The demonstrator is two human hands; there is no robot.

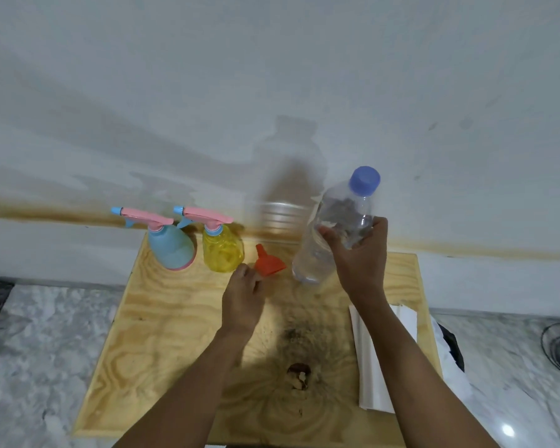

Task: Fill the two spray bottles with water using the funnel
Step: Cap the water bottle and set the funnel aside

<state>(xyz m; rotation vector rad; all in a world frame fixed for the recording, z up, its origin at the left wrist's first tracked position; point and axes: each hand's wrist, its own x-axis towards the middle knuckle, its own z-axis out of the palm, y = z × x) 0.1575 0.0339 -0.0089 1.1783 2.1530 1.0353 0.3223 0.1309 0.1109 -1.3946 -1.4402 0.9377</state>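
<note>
- Right hand (359, 253) — wrapped round the capped water bottle (333, 231), which is tilted.
- Left hand (243, 295) — at the rim of the funnel (269, 263); pinching or touching, I cannot tell.
- Blue spray bottle (172, 250), yellow spray bottle (222, 253) — just left of the funnel, heads on.
- Step, I judge: gathering. Next, unscrew a head and seat the funnel.

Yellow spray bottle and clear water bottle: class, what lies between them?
Head view: the orange funnel lies on the wooden board between yellow spray bottle and water bottle.
</note>
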